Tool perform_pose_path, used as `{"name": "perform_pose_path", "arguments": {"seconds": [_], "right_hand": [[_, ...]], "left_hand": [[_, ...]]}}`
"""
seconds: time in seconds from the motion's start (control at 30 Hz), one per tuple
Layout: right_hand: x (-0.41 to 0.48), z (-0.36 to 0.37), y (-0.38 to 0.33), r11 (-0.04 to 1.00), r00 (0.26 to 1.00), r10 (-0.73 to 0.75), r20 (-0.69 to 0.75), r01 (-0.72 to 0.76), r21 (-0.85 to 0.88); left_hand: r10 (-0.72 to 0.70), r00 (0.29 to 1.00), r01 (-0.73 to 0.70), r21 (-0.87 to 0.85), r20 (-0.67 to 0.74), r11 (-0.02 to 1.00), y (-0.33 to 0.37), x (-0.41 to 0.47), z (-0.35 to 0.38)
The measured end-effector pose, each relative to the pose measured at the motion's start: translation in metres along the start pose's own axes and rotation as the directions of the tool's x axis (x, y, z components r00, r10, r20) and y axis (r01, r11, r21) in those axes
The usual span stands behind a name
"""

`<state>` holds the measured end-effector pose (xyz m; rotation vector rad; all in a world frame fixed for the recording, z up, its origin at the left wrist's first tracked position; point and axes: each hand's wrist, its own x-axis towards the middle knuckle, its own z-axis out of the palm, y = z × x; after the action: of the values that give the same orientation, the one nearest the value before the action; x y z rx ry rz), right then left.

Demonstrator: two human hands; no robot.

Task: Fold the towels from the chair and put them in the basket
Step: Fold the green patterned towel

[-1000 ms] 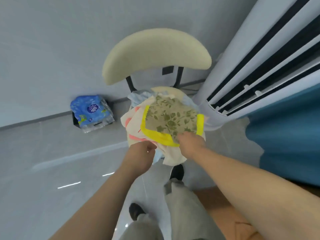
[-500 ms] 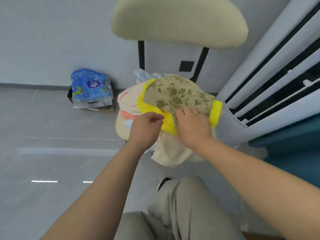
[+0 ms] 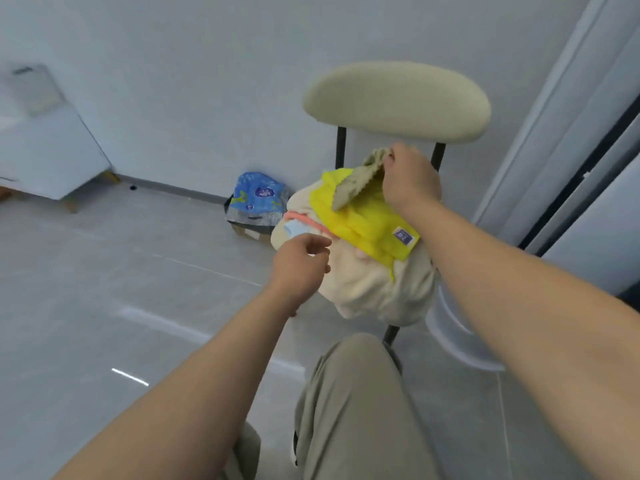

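Grey tiled floor point(image 3: 104, 306), pale wall, cream-backed chair point(image 3: 398, 98) at 1 o'clock. Heaped on its seat: towels, yellow-edged towel point(image 3: 360, 216) on top. Right arm stretched forward, right hand point(image 3: 410, 180) pinching that towel's upturned olive corner at the heap's 12 o'clock. Left hand point(image 3: 299, 268) at 8 o'clock, fingers loosely curled, gripping nothing, just beside cream towel point(image 3: 367, 285).
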<state>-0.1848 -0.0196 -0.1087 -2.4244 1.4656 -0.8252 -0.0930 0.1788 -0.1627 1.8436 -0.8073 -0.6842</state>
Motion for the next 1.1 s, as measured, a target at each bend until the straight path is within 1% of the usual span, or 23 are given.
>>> {"name": "perform_pose_path", "arguments": {"seconds": [0.1,0.2,0.23,0.3,0.4,0.47,0.53,0.63,0.7,0.83,0.93,1.0,1.1], "right_hand": [[-0.003,-0.025,-0.02,0.984,0.994,-0.074,-0.077,0.085,0.154],[-0.012,-0.048,-0.05,0.936,0.969,-0.203,-0.142,0.235,0.263],[-0.017,-0.054,-0.061,0.914,0.956,-0.251,-0.154,0.286,0.288],[-0.028,-0.065,-0.086,0.863,0.925,-0.348,-0.155,0.38,0.332],[-0.047,-0.069,-0.121,0.804,0.894,-0.438,-0.097,0.437,0.402],[-0.059,-0.061,-0.139,0.793,0.895,-0.445,-0.034,0.412,0.448],[-0.069,-0.041,-0.154,0.785,0.9,-0.433,0.049,0.35,0.51],[-0.086,0.003,-0.168,0.789,0.907,-0.389,0.159,0.239,0.566],[-0.1,0.039,-0.175,0.798,0.905,-0.354,0.236,0.161,0.581],[-0.127,0.115,-0.178,0.83,0.876,-0.264,0.404,-0.007,0.558],[-0.138,0.165,-0.178,0.846,0.85,-0.202,0.486,-0.099,0.524],[-0.142,0.195,-0.178,0.852,0.838,-0.16,0.522,-0.15,0.502],[-0.144,0.233,-0.179,0.863,0.801,-0.109,0.589,-0.218,0.456]], "left_hand": [[0.103,0.994,-0.101,0.066,-0.022,0.993,0.021,-0.001,-0.008],[0.175,0.984,-0.169,0.131,-0.04,0.977,0.039,-0.004,-0.013],[0.191,0.981,-0.186,0.116,-0.037,0.976,0.045,-0.006,-0.014],[0.214,0.976,-0.213,0.031,-0.032,0.977,0.056,-0.01,-0.02],[0.223,0.971,-0.233,-0.124,-0.089,0.964,0.062,-0.023,-0.04],[0.208,0.964,-0.24,-0.21,-0.164,0.948,0.054,-0.031,-0.059],[0.155,0.966,-0.203,-0.236,-0.206,0.95,0.033,-0.036,-0.079],[0.022,0.973,-0.067,-0.188,-0.23,0.98,-0.011,-0.038,-0.108],[-0.048,0.965,0.021,-0.109,-0.258,0.994,-0.045,-0.035,-0.126],[-0.162,0.96,0.175,0.034,-0.23,0.984,-0.114,-0.022,-0.155],[-0.182,0.967,0.204,0.113,-0.177,0.973,-0.156,-0.006,-0.17],[-0.204,0.966,0.223,0.12,-0.157,0.967,-0.18,0.008,-0.177],[-0.295,0.94,0.314,0.098,-0.169,0.944,-0.21,0.031,-0.186]]}}
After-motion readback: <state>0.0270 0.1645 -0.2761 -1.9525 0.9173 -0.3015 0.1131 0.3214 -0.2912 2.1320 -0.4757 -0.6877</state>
